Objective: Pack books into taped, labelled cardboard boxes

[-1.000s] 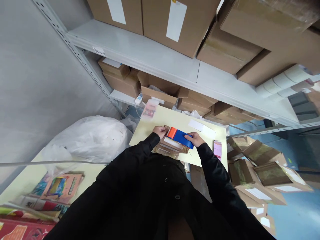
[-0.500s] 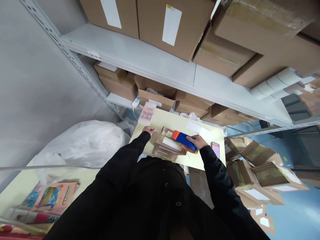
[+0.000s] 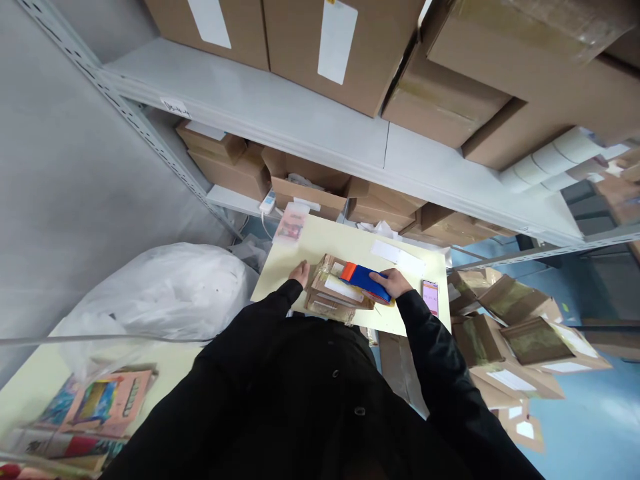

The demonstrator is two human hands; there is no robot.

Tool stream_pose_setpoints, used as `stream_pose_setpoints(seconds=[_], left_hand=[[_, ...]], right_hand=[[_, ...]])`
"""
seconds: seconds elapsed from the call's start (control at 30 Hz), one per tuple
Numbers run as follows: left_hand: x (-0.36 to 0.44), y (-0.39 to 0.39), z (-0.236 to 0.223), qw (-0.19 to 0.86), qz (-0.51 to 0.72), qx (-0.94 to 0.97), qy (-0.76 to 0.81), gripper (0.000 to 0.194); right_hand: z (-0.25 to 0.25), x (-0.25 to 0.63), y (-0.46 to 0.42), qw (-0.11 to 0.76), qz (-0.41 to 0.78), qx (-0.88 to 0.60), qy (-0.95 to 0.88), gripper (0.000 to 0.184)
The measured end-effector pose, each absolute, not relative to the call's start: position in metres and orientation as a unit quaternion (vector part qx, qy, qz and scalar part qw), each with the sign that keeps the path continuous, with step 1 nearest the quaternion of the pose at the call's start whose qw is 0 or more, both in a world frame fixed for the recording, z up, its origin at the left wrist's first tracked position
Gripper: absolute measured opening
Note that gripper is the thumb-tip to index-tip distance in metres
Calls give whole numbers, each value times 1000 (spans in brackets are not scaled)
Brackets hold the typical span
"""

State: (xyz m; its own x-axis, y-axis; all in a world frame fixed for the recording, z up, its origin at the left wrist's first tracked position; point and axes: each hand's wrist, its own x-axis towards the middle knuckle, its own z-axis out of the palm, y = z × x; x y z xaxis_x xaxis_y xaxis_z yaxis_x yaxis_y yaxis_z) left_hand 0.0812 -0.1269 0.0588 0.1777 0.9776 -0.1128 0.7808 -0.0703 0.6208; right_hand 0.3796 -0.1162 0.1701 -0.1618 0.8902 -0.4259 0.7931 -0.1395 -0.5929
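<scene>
Gripping the blue tape dispenser (image 3: pixel 364 279), the right hand (image 3: pixel 397 283) holds it over the cardboard packages (image 3: pixel 343 289) on the surface (image 3: pixel 327 237). The left hand (image 3: pixel 301 273) has come away, just beside them; whether it is open, I cannot tell.

Pretty bright, even light over my pale table (image 3: pixel 325 233); lamp itself out of shot; shadows soft, dimmer under grey shelf (image 3: pixel 250 93); hazy glare patch on blue floor (image 3: pixel 613 410), faint sheen on my right sleeve (image 3: pixel 433 333); my black jacket (image 3: pixel 310 393) nearly swallows detail; orange and blue of tape dispenser (image 3: pixel 369 280) still punchy; wide lens stretches edges badly; books (image 3: pixel 107 403) look smeary, phone (image 3: pixel 430 298) text unreadable
</scene>
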Motion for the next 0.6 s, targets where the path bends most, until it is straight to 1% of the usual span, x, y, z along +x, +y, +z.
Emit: stream_pose_setpoints(seconds=[0.07,0.13,0.2,0.27,0.37,0.5,0.6], left_hand=[[85,-127,71,279,169,734,596,74],[96,-127,83,258,146,798,524,101],[110,-128,93,226,92,861,447,116],[120,-129,98,192,35,885,423,120],[126,-131,99,160,-11,877,453,121],[128,-132,94,145,-33,876,459,118],[131,-132,94,148,-42,878,453,115]], right_hand=[[170,380,-115,62,400,-646,-647,53],[170,381,-114,58,404,-649,-643,54],[172,381,-113,48,404,-650,-642,54],[174,380,-111,31,403,-651,-643,55],[178,377,-108,-4,399,-655,-641,55],[182,379,-106,-34,400,-646,-649,54],[185,400,-110,-37,417,-642,-642,53]])
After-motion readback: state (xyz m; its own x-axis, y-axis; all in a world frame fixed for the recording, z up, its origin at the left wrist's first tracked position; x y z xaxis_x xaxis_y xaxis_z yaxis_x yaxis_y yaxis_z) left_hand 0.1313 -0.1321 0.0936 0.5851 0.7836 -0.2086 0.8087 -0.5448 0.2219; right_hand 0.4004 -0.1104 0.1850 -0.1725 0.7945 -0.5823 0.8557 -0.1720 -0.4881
